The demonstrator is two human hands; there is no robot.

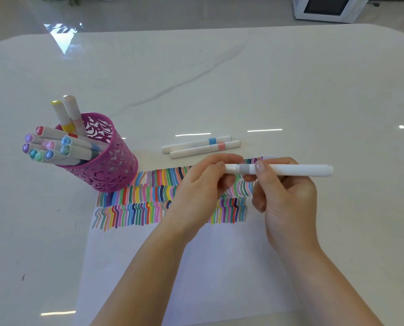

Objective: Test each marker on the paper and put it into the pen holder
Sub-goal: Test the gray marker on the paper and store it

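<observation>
Both hands, left hand [201, 182] and right hand [288, 196], pinch the marker [290, 170], which lies flat, pointing sideways above the paper [196, 267]

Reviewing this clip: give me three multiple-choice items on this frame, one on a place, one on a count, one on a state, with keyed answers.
1. Where does the pen holder stand?
A. At the paper's far left corner
B. Right of both hands
C. Beside the microwave

2. How many markers lie loose on the table?
A. None
B. Two
C. Five

3. What state is the grey-banded marker in?
A. Lying on the paper
B. Standing in the holder
C. Held level by both hands

Answers: 1 A, its base overlaps that corner. 2 B, the blue-banded marker and pink-banded marker lie beyond the paper. 3 C, left hand and right hand grip it above the paper.
</observation>
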